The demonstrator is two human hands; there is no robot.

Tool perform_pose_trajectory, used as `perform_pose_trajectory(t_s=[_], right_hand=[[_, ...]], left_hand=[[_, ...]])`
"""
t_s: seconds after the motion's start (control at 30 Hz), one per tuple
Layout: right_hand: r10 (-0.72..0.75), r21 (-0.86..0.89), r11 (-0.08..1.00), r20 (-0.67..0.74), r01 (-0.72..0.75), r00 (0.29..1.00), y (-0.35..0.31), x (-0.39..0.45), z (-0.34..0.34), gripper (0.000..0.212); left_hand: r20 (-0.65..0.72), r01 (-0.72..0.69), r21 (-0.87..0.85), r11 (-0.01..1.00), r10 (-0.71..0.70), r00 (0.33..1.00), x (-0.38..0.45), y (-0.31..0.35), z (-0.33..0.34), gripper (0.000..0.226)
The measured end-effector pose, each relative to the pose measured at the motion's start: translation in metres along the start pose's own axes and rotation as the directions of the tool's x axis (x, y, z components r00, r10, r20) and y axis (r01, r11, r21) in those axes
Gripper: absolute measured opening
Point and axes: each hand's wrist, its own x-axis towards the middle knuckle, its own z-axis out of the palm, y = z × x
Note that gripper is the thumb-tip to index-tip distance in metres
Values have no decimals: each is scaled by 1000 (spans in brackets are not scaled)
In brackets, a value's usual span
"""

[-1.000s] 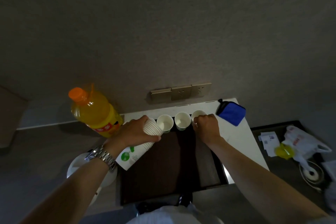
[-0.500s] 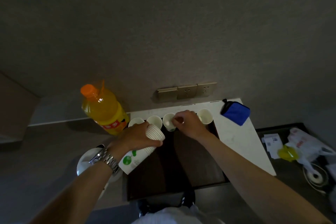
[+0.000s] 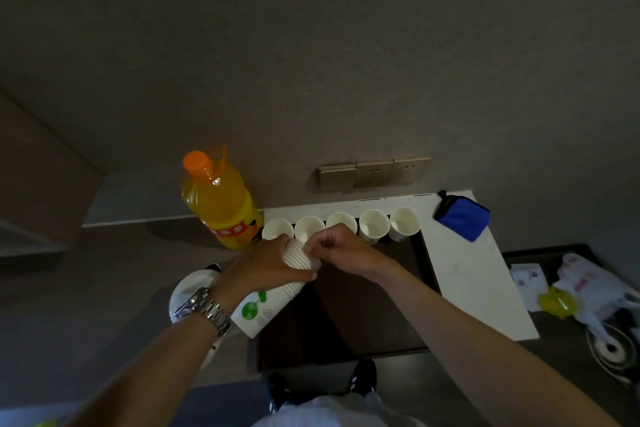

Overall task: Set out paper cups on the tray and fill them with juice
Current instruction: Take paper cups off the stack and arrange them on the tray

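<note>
A sleeve of stacked cups (image 3: 273,291) was gripped by the left hand (image 3: 266,262), fingers wrapped around it. Its top rim was pinched by the right hand (image 3: 341,250). At twelve o'clock, five cups (image 3: 374,226) were lined along the tray (image 3: 363,315); at eleven, the juice bottle (image 3: 221,201) was stood.

Count on inspection: five paper cups standing loose in one row along the far edge of the tray (image 3: 398,333), namely first cup (image 3: 276,229), second cup (image 3: 309,226), third cup (image 3: 343,220), fourth cup (image 3: 374,222) and fifth cup (image 3: 404,220). One nested stack of cups (image 3: 277,291); the number within it cannot be told. One tray. One juice bottle (image 3: 221,201) with one orange cap. One blue pouch (image 3: 462,218). One white plate (image 3: 188,291), partly hidden. Two hands, left hand (image 3: 266,267) and right hand (image 3: 341,246). One wristwatch (image 3: 204,308). Two shoes showing at the bottom edge.
</note>
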Motion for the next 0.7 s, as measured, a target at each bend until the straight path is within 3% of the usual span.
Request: perform_pose_trajectory(t_s=[0.23,0.3,0.4,0.47,0.63,0.7], right_hand=[[49,4,999,-52,-49,997,2,-1,-2,13],[27,11,1000,-133,-26,991,-1,-2,-8,14],[-9,4,1000,-380,11,925,5,4,-16,18],[-57,-103,995,-452,11,890,11,7,-16,17],[-207,-502,863,-255,54,945,23,4,4,14],[-272,-655,747,-148,112,951,29,3,16,13]], left_hand=[[-21,3,-33,999,-3,1000,-4,-7,13,99],[-7,-1,-49,999,0,1000,-6,-10,14,95],[11,10,-96,995,-9,1000,-9,-15,12,88],[25,14,-106,994,-12,1000,-10,-18,9,85],[37,2,-100,995,1,999,-15,-24,0,93],[49,-2,-119,993,8,999,-18,-28,-3,101]])
